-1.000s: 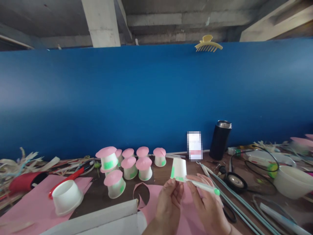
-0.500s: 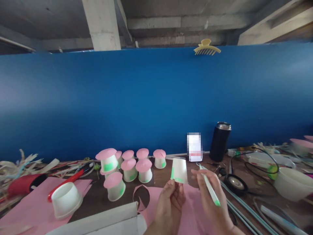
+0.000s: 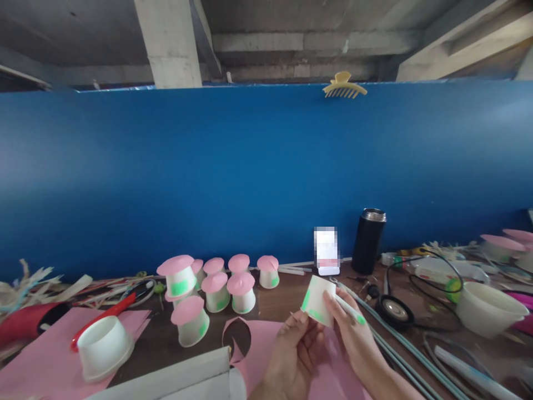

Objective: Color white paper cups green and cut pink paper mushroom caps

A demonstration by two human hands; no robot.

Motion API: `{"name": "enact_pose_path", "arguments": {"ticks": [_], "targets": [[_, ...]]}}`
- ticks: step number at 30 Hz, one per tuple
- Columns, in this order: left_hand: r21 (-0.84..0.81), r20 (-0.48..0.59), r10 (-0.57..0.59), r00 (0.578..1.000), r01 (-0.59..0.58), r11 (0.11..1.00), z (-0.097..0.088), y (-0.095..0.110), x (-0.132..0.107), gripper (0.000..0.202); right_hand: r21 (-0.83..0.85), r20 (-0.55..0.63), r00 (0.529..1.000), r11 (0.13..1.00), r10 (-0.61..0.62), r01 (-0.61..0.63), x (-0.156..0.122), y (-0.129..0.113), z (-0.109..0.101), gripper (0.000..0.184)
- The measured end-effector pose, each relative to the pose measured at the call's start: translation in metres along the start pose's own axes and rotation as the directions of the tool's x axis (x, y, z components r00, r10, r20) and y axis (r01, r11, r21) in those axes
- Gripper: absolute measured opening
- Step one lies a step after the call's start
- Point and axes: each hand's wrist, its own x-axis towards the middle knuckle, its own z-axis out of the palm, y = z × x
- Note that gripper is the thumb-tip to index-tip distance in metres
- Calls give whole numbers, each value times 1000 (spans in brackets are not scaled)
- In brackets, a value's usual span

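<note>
A small white paper cup [image 3: 320, 299] with green marks is tilted, base up, above the pink paper sheet [image 3: 266, 339]. My left hand [image 3: 292, 350] grips its lower edge between thumb and fingers. A white marker [image 3: 348, 309] with a green end lies in my right hand [image 3: 353, 336], whose thumb also presses against the cup's right side. The marker's other end is hidden by the fingers. To the left stand several similar cups [image 3: 189, 328] topped with pink paper discs [image 3: 187, 310], most with green marks.
A plain white cup [image 3: 104, 347] and a red-handled tool [image 3: 104, 319] rest on pink paper at left. A white box edge [image 3: 166, 378] is in front. Behind stand a phone [image 3: 327, 250] and a black flask [image 3: 368, 241]. Cables, a round black-rimmed object [image 3: 393, 311] and a tub [image 3: 487, 311] are at right.
My right hand has moved left to the cup and now touches it, still holding the marker. The cup has tilted and shifted slightly right. The view has turned a little.
</note>
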Motion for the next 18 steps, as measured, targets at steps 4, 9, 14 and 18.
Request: {"name": "enact_pose_path", "arguments": {"ticks": [4, 9, 14, 18], "targets": [[132, 86, 14, 996, -26, 991, 0, -5, -1, 18, 100, 75, 974, 970, 214, -221, 2, 5, -1, 38], [199, 104, 36, 994, -56, 978, -3, -6, 2, 18, 35, 29, 976, 976, 214, -215, 1, 6, -3, 39], [177, -12, 77, 997, -73, 982, -7, -1, 7, 21, -75, -181, 982, 997, -45, 32, 0, -1, -4, 40], [222, -8, 154, 988, -148, 964, -11, 2, 13, 22, -168, -20, 982, 969, -189, 183, -9, -3, -5, 33]]}}
